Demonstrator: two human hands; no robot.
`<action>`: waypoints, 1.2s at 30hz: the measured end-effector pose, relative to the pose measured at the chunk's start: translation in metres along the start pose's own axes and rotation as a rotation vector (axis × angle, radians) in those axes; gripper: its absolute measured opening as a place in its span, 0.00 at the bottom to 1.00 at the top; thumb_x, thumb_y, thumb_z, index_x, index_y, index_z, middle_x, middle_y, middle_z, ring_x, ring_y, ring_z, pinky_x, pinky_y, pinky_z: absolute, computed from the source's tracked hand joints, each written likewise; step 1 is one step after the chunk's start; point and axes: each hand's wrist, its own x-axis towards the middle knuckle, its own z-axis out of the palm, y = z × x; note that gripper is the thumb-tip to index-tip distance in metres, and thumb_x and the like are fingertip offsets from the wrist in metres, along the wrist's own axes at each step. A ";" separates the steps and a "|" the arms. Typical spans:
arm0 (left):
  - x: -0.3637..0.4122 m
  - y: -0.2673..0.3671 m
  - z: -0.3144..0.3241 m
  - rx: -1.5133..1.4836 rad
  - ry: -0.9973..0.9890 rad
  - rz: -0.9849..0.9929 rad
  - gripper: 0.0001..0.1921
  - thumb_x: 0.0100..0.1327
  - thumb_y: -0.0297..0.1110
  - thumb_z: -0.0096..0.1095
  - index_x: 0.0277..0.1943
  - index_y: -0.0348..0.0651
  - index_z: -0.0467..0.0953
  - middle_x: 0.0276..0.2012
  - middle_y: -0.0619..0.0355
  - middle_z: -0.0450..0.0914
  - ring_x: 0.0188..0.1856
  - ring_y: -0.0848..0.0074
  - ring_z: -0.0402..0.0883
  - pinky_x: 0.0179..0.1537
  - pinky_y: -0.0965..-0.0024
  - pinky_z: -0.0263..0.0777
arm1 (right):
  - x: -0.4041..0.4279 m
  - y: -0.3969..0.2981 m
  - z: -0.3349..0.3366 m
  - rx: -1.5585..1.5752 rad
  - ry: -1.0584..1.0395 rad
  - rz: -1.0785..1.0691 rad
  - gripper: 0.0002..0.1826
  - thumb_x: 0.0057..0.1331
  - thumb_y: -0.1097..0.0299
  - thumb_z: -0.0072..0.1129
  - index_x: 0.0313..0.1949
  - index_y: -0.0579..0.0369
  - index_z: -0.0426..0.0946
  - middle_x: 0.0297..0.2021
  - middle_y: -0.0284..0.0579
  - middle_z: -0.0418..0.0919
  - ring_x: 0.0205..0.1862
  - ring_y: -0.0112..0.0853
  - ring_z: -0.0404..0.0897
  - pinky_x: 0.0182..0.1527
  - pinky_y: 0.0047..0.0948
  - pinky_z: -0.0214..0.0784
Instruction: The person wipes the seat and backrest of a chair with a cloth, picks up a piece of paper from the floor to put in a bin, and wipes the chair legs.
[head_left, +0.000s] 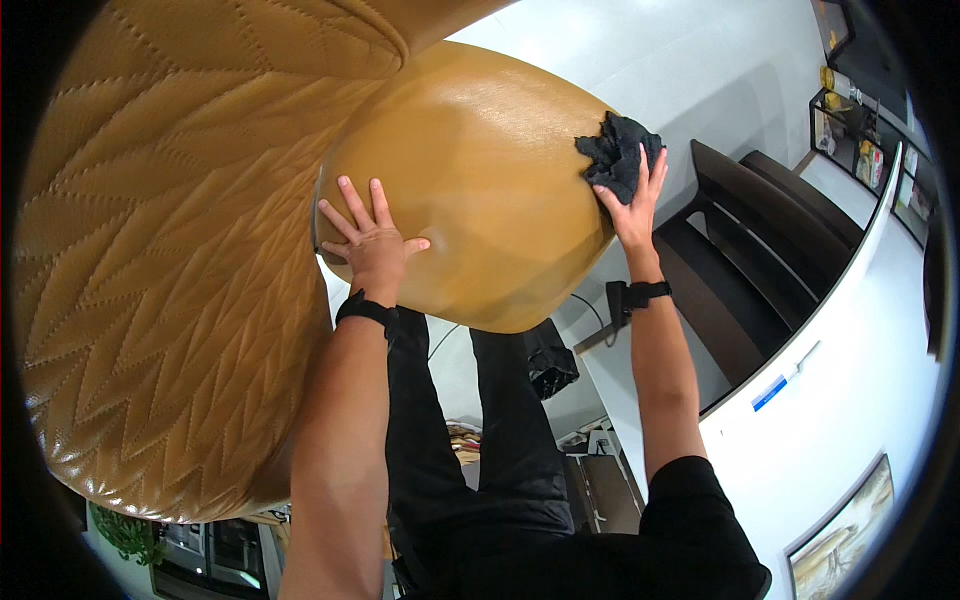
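Before me is a tan leather chair with a smooth, rounded seat (480, 187) and a quilted, stitched backrest (165, 225) on the left. Flat on the seat, near its seam with the backrest, rests my left hand (371, 240), fingers spread and holding nothing. At the seat's right rim my right hand (637, 195) holds a crumpled black cloth (619, 154) against the leather. The thumb lies on the cloth's near edge, and the part under the palm is hidden. Black straps circle both wrists.
A dark slatted chair (750, 262) stands to the right, beside a white table (847, 360) bearing a blue-and-white slim object (772, 391). Black-framed shelves (847, 135) hold several items farther off. A thin cable (589, 304) hangs below the seat; a green plant (124, 532) shows lower left.
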 end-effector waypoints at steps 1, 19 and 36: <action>0.000 0.000 -0.001 0.003 0.002 0.001 0.67 0.48 0.66 0.73 0.79 0.52 0.31 0.76 0.45 0.15 0.76 0.33 0.25 0.63 0.22 0.53 | 0.002 0.003 0.002 -0.002 -0.002 -0.002 0.52 0.51 0.49 0.76 0.73 0.38 0.59 0.77 0.57 0.43 0.77 0.61 0.39 0.75 0.56 0.36; 0.000 -0.008 0.004 -0.048 -0.004 0.011 0.63 0.49 0.65 0.73 0.79 0.60 0.36 0.77 0.48 0.16 0.76 0.33 0.21 0.62 0.19 0.49 | -0.038 0.007 -0.011 -0.144 -0.034 0.066 0.72 0.43 0.46 0.83 0.77 0.52 0.39 0.76 0.69 0.30 0.77 0.59 0.41 0.74 0.48 0.43; 0.000 -0.004 0.007 -0.023 0.040 0.028 0.67 0.48 0.65 0.74 0.79 0.49 0.34 0.76 0.41 0.15 0.75 0.31 0.24 0.61 0.19 0.52 | -0.016 -0.015 -0.016 -0.267 -0.031 -0.220 0.60 0.48 0.40 0.76 0.75 0.47 0.55 0.76 0.69 0.37 0.76 0.64 0.42 0.73 0.56 0.44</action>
